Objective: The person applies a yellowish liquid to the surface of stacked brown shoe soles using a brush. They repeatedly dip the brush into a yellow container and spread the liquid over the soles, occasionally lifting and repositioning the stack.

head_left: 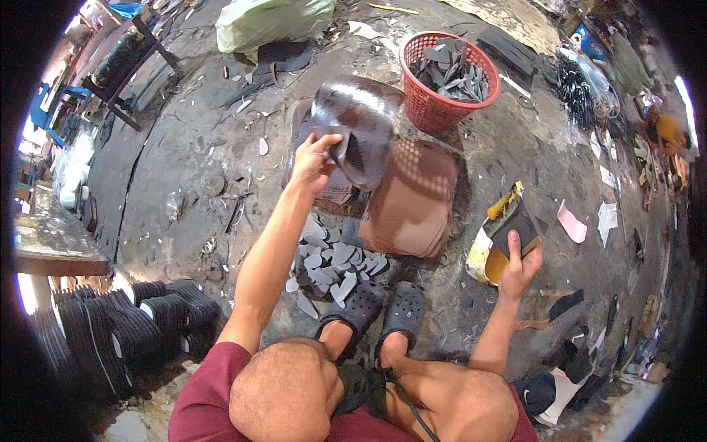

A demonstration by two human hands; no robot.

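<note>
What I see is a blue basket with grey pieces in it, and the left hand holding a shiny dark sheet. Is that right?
Not quite: the basket is red, not blue, as the head view shows. It does have grey pieces in it, and the left hand is holding a shiny dark sheet.

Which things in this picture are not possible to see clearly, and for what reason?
In the head view:
- Yellowish container: partly hidden by the dark flat piece in the right hand.
- Stack of sheets: partly covered by the glossy dark sheet in the left hand.
- Red basket: its bottom is hidden by grey pieces.
- Wooden table: cut off by the left rim.
</note>
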